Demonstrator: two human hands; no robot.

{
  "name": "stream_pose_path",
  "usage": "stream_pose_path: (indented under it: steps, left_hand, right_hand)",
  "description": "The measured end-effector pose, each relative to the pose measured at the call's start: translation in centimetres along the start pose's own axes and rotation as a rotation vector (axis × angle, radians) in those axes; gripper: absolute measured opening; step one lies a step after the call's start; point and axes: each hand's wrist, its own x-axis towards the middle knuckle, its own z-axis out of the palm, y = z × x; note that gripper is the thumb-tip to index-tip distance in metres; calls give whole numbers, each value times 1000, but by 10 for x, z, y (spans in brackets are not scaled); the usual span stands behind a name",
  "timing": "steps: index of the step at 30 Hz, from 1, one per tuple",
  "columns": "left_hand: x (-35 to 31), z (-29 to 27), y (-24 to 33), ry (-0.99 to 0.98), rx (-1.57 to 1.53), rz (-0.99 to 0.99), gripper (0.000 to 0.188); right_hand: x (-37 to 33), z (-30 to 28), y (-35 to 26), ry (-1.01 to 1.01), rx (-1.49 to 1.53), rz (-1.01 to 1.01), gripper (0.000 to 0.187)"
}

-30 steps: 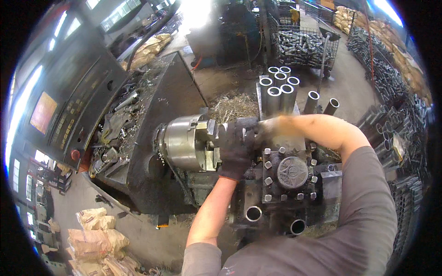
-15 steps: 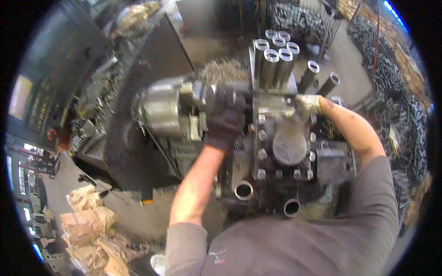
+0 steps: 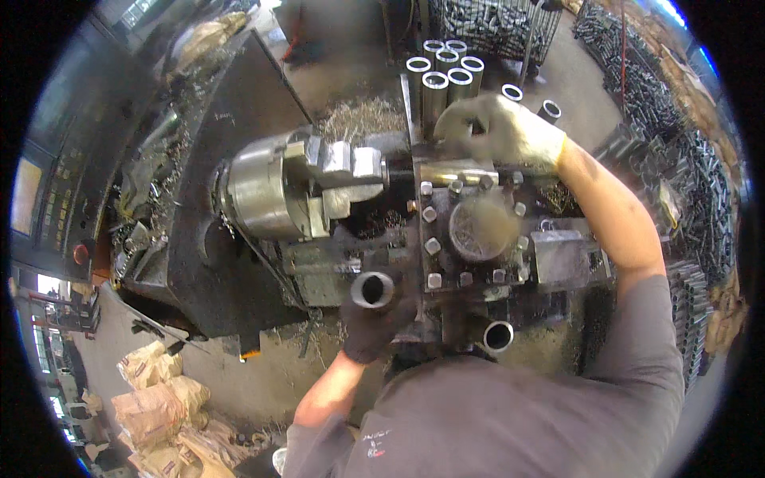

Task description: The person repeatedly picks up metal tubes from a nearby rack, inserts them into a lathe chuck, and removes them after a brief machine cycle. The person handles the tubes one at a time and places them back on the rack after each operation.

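Observation:
My left hand [image 3: 368, 328], in a dark glove, is closed round a metal tube [image 3: 373, 290] whose open end faces up, below the lathe chuck [image 3: 263, 188]. The chuck's stepped jaws [image 3: 351, 163] have no tube showing between them. At the far side of the tool post [image 3: 478, 231], my right hand [image 3: 510, 131] in a pale glove has its fingers curled with a dark gap between them. What it grips, if anything, cannot be made out. Another tube [image 3: 498, 336] lies near my body, its end facing me.
Several upright tubes [image 3: 434, 81] stand behind the tool post, with two more [image 3: 550, 110] to their right. Metal shavings [image 3: 362, 119] lie beyond the chuck. A wire basket [image 3: 498, 28] of parts stands at the back. Brown paper sacks [image 3: 155, 405] lie on the floor at left.
My left hand has come from the chuck jaws toward my body and taken hold of the tube. My right hand has shifted left along the tool post's far side. The view has tilted slightly.

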Motion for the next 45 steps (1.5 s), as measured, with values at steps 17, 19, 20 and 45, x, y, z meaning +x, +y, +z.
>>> stream_pose_path:
  steps: [17, 19, 20, 45]
  left_hand:
    - [-20, -55, -37, 459, 70, -314, 32]
    - [-61, -72, -90, 583, -48, -341, 30]
    - [-86, -85, -116, 626, -173, -369, 29]
    - [-218, -240, -216, 1283, -474, -502, 44]
  right_hand:
    - [21, 33, 47, -399, -758, 356, 30]
    - [20, 52, 67, -359, -591, 186, 35]
    - [21, 57, 75, -358, -524, 204, 37]
    - [63, 84, 154, -582, -813, 48, 33]
